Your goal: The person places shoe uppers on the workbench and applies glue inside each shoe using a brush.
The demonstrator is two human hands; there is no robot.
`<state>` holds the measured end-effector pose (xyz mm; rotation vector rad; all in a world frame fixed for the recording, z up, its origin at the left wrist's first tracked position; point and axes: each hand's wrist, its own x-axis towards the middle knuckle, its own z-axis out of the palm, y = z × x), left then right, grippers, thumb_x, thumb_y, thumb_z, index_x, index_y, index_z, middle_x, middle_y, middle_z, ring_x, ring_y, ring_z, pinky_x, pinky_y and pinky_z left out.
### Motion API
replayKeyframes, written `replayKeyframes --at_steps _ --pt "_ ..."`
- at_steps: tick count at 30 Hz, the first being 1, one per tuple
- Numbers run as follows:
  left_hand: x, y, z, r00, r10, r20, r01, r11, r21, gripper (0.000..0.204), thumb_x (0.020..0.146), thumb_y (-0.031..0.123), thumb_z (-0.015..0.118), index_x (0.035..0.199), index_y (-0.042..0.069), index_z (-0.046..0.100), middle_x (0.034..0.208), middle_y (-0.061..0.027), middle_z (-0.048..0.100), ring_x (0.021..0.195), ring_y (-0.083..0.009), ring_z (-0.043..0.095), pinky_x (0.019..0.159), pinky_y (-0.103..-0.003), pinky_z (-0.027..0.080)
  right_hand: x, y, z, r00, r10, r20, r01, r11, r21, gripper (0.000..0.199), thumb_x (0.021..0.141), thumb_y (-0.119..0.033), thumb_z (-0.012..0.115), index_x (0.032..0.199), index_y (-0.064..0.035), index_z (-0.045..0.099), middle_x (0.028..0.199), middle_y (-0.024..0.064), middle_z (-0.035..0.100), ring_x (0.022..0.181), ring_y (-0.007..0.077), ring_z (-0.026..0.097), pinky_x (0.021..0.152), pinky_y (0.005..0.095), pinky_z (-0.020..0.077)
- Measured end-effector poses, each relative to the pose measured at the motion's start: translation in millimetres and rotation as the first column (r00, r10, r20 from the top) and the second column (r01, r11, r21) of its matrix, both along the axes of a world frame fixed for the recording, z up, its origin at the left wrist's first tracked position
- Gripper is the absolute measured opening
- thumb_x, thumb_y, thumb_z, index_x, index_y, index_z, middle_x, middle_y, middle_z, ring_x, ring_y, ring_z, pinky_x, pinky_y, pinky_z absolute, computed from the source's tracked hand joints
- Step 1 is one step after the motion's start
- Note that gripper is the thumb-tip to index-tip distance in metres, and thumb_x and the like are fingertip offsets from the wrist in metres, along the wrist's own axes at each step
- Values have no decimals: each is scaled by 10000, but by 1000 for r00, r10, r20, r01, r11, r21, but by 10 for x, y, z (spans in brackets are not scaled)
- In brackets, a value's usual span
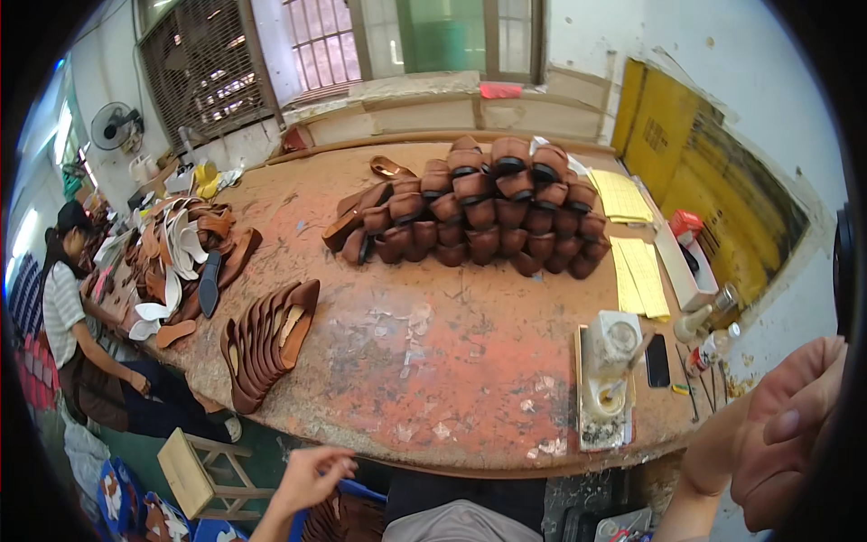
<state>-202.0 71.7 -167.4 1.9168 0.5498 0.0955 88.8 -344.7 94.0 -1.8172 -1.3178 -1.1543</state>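
Note:
My left hand (312,477) hangs low below the near edge of the worn brown table (433,361), fingers loosely curled, holding nothing I can see; brown shoe pieces (339,519) lie just under it. My right hand (784,432) is raised close to the camera at the right edge, fingers curled inward, nothing visible in it. A fanned row of brown shoe soles (266,339) lies on the table's left part. A large stack of brown shoe uppers (479,212) sits at the far middle.
A glue pot on a board (607,379), a black phone (657,359), bottles (709,348) and yellow sheets (639,275) sit at right. A seated person (77,334) works beside a heap of soles (185,257) at left. A wooden stool (203,470) stands below.

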Motion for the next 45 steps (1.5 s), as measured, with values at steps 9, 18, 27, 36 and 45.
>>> replayKeyframes --at_steps 9,18,27,36,45 --pt "587 1086 -34 806 32 592 -483 612 626 127 972 5 736 1094 -19 765 1042 -189 773 944 -340 765 849 -386 604 116 715 -3 986 123 -109 -127 991 -30 261 1070 -109 664 1272 49 712 1115 201 743 955 243 690 885 349 566" --pt "-273 3361 -856 720 693 48 -665 667 335 1149 858 730 827 1577 -98 481 1571 -302 576 1446 -384 582 1193 -466 452 17 2056 -917 785 479 -393 -499 865 56 289 958 25 741 1244 70 737 1002 164 794 797 167 701 659 293 546" --pt "708 1855 -687 784 583 210 -601 633 488 736 924 426 757 1513 25 573 1278 -326 739 1215 -508 702 1058 -548 549 -306 3690 -3265 126 132 -983 -507 860 50 594 1015 -369 799 1395 71 678 1245 184 790 1106 245 753 957 393 605" --pt "1092 1316 -543 868 487 99 -455 700 550 632 949 312 751 1500 54 581 1228 -301 754 1123 -524 713 980 -598 565 -359 3500 -3775 -2 249 -968 -140 959 247 435 1023 -369 743 932 56 721 670 79 631 700 101 563 638 389 483" --pt "1594 -116 -393 928 -58 369 -176 803 569 479 928 158 799 1372 31 670 1523 -226 586 1391 -460 569 1160 -528 490 -34 2156 -2668 466 -119 -877 -184 956 -228 382 1084 -280 662 845 18 682 761 264 689 737 475 717 682 516 559"
